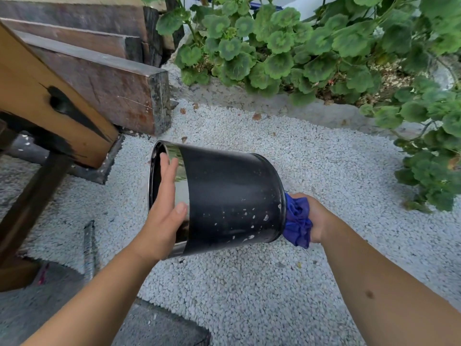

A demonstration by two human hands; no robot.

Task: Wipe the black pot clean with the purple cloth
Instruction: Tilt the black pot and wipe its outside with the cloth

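Note:
The black pot [232, 196] lies tilted on its side in the air above white gravel, its open mouth with a shiny metal rim band facing left. Pale specks dot its lower side. My left hand [166, 208] grips the rim, fingers spread over the mouth edge and thumb on the shiny band. The purple cloth [298, 221] is bunched against the pot's base at the right. My right hand [315, 218] is closed around the cloth and presses it to the base; the pot hides part of the cloth.
White gravel [249, 283] covers the ground. Stacked dark wooden beams [107, 78] and an orange-brown plank [50, 103] stand at the left. Leafy green plants [311, 46] fill the top and right. A metal rod [89, 248] lies at lower left beside a dark slab [159, 328].

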